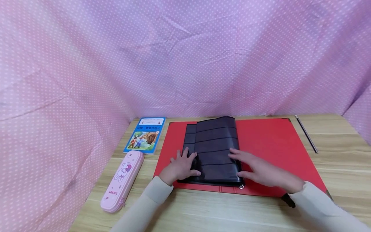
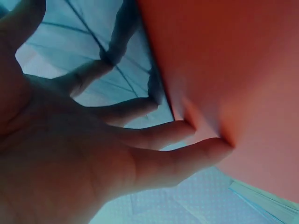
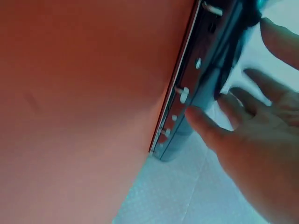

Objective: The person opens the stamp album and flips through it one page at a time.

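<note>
A red ring binder (image 1: 269,141) lies open on the table, with black pocket pages (image 1: 215,138) turned onto its left half. My left hand (image 1: 180,167) has its fingers spread at the left edge of these pages. In the left wrist view, two fingertips (image 2: 215,147) touch the red cover, while other fingers reach over the glossy pages. Close to the pages' curved right side, my right hand (image 1: 262,169) has its fingers extended and grips nothing. The right wrist view shows the metal rings (image 3: 183,94) beside that hand. Whether its fingertips touch the pages is unclear.
Left of the binder are a blue picture-covered book (image 1: 145,135) and a pink pencil case (image 1: 123,180). A dark pencil (image 1: 306,134) lies on the wooden table (image 1: 345,154) at the right. Pink dotted cloth (image 1: 185,64) hangs behind and at the sides.
</note>
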`<state>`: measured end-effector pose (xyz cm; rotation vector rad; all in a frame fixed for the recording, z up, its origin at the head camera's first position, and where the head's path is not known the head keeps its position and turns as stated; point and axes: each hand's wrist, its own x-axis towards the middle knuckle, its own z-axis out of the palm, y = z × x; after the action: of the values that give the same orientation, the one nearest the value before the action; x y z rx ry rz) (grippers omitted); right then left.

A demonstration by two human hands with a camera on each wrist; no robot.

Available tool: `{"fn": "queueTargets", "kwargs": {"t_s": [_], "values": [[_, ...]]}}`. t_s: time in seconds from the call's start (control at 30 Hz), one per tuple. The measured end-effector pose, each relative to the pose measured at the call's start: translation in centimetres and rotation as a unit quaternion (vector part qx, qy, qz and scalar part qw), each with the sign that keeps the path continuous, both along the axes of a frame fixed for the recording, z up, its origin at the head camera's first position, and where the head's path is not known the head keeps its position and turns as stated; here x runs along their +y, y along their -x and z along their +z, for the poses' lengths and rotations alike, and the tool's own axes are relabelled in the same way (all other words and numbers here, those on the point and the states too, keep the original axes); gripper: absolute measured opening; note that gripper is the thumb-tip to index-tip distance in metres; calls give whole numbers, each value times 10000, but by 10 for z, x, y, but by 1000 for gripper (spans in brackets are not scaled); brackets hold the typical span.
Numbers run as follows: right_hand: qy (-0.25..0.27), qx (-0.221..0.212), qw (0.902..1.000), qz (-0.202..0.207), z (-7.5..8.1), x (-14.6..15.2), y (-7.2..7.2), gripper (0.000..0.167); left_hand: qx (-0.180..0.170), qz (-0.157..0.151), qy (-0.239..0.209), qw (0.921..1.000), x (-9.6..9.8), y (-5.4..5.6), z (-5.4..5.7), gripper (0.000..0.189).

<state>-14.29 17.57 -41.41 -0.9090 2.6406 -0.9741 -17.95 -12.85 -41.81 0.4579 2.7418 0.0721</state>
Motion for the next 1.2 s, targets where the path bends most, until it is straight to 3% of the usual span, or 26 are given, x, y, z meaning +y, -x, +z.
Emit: {"fn": "queueTargets", "kwargs": {"t_s": [0.1,0.23,0.43,0.77,0.97,1.1,1.2], "values": [[-32,-273,9992,-282,-1,9,1,84,141,29,64,9999,2,-2,-3,80],[-338,-606,9964,-484,-4,17,1,96,237,16,126,9996,3,-4,-4,79],[-468,-675,9951,-554,-8,17,0,96,291,57,192,9994,3,-4,0,78],[-647,-240,9932,-938,-4,-4,2,93,266,19,8,9996,-11,2,5,72],[-474,-420,9928,-1019,6,2,32,83,276,-7,-48,9996,-15,4,4,71],[-457,-645,9919,-993,4,9,55,88,257,142,-153,9995,-14,1,4,71],[-491,-803,9909,-960,1,11,65,92,271,118,-308,9991,-13,-2,4,70]]}}
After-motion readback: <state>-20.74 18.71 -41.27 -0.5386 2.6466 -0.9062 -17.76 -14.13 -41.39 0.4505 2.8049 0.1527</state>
